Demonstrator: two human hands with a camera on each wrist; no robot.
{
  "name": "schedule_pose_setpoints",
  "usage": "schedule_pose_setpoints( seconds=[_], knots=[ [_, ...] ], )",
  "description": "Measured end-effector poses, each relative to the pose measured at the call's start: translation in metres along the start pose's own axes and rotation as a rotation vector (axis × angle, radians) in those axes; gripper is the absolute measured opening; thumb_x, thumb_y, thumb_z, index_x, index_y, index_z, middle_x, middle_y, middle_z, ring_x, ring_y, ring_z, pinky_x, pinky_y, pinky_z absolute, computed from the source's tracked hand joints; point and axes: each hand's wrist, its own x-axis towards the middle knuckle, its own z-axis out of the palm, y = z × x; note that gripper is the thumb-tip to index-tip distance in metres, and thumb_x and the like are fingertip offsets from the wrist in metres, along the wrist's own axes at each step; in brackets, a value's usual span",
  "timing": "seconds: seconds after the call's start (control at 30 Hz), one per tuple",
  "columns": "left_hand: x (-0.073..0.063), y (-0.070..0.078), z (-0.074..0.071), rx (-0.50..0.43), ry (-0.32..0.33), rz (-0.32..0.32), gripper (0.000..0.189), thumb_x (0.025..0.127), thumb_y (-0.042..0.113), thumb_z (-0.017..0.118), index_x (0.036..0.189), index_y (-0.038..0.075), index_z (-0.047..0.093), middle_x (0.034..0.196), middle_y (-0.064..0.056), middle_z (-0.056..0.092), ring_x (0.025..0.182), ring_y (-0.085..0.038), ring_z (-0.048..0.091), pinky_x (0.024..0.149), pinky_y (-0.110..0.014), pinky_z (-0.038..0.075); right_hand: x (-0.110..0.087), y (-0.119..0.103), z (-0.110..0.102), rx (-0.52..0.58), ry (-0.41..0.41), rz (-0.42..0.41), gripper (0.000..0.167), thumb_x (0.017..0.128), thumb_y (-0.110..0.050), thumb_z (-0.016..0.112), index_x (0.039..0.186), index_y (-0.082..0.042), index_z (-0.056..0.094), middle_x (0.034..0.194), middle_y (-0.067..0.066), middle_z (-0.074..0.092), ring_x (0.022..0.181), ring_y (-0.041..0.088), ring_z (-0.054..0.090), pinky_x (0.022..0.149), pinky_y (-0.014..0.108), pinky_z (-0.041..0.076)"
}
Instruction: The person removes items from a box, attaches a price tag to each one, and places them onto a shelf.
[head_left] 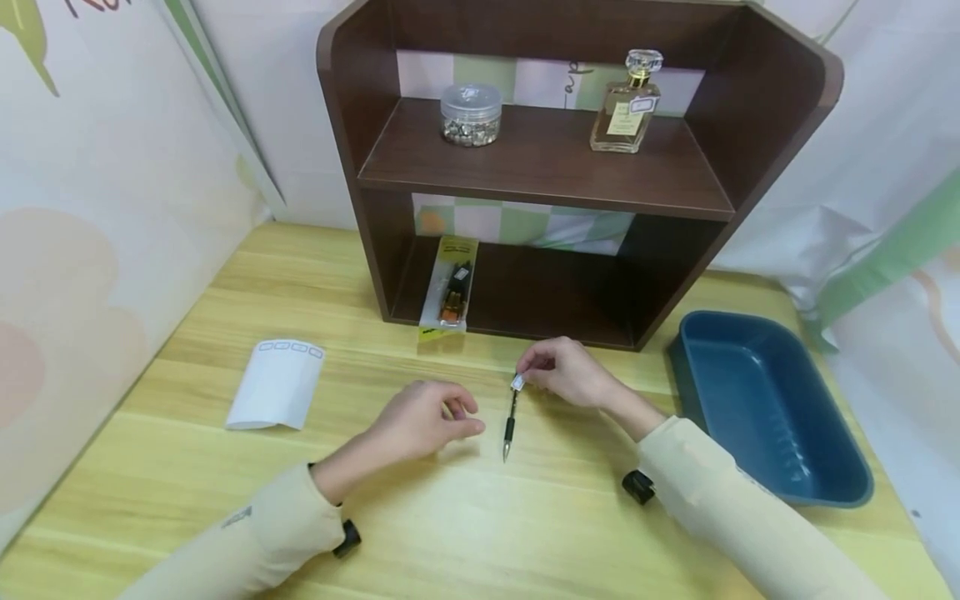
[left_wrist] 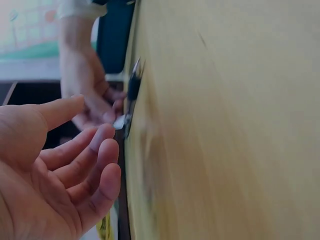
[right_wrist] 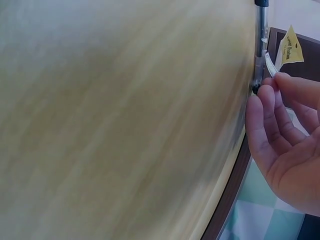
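A pen (head_left: 510,427) with a clear barrel, black grip and metal tip lies on the wooden table, tip toward me. Near its rear end sticks a small white label (head_left: 517,382). My right hand (head_left: 568,372) pinches that label between thumb and forefinger, as the right wrist view shows, with the other fingers beside the pen's end. Left of the pen, my left hand (head_left: 423,419) hovers over the table with loosely curved fingers and nothing in it. In the left wrist view, the left fingertips (left_wrist: 111,150) overlap the area near the pen's labelled end.
A dark brown shelf (head_left: 547,196) stands behind, holding a clear jar (head_left: 471,117), a perfume bottle (head_left: 626,108) and, low on the left, a packet of brushes (head_left: 452,287) jutting over the edge. A blue bin (head_left: 772,400) sits right; a white paper (head_left: 276,383) lies left.
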Motion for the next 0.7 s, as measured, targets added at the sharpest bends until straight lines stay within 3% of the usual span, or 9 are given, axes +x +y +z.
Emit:
schedule_pose_setpoints(
  seconds=[0.2,0.37,0.7],
  knots=[
    [0.025,0.007,0.018,0.072,-0.069,0.018,0.021,0.089,0.040,0.077,0.095,0.020,0.075,0.080,0.016,0.066,0.070,-0.003,0.060,0.068,-0.027,0.052,0.002,0.001,0.001,-0.028,0.004,0.006,0.009,0.092,0.002,0.068,0.095,-0.005,0.073,0.083,0.001,0.070,0.068,0.015,0.059,0.059,0.026,0.050],
    [0.041,0.011,0.028,0.105,-0.088,0.031,0.016,0.089,0.039,0.077,0.083,0.024,0.074,0.071,0.017,0.064,0.061,-0.006,0.060,0.062,-0.027,0.050,0.003,0.005,0.001,-0.052,0.011,-0.002,0.009,0.091,0.001,0.070,0.095,-0.006,0.074,0.085,0.000,0.072,0.076,0.014,0.063,0.068,0.028,0.052],
    [0.052,0.019,0.037,0.233,-0.047,0.073,0.027,0.087,0.039,0.080,0.066,0.028,0.066,0.062,0.017,0.059,0.055,-0.008,0.051,0.053,-0.026,0.042,0.006,0.006,0.002,-0.060,0.005,-0.023,0.007,0.090,0.001,0.072,0.094,-0.004,0.074,0.082,0.000,0.071,0.074,0.014,0.062,0.067,0.027,0.050]
  ],
)
